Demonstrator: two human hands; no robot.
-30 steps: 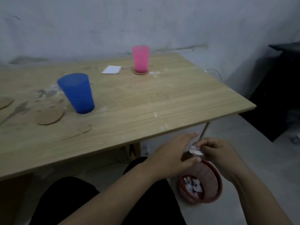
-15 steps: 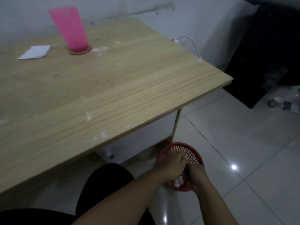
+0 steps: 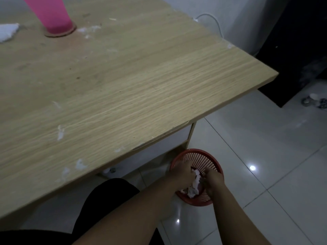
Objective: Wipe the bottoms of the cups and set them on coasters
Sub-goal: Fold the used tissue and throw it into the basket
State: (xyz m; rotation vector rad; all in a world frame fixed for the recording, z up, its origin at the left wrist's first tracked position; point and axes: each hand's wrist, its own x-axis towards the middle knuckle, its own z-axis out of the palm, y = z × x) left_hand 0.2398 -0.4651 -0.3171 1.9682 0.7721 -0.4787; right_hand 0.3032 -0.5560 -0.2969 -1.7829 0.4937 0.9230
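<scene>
Both grips (fingers curled) on tissue (image 3: pixel 194 183)

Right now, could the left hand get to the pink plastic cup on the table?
Probably not without lifting first. The left hand is down in the red mesh basket on the floor, busy with crumpled white tissue. The pink plastic cup stands far across the wooden table, whose edge overhangs between.

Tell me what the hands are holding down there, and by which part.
Both hands, left hand and right hand, pinch a crumpled white tissue from opposite sides inside the red basket.
</scene>
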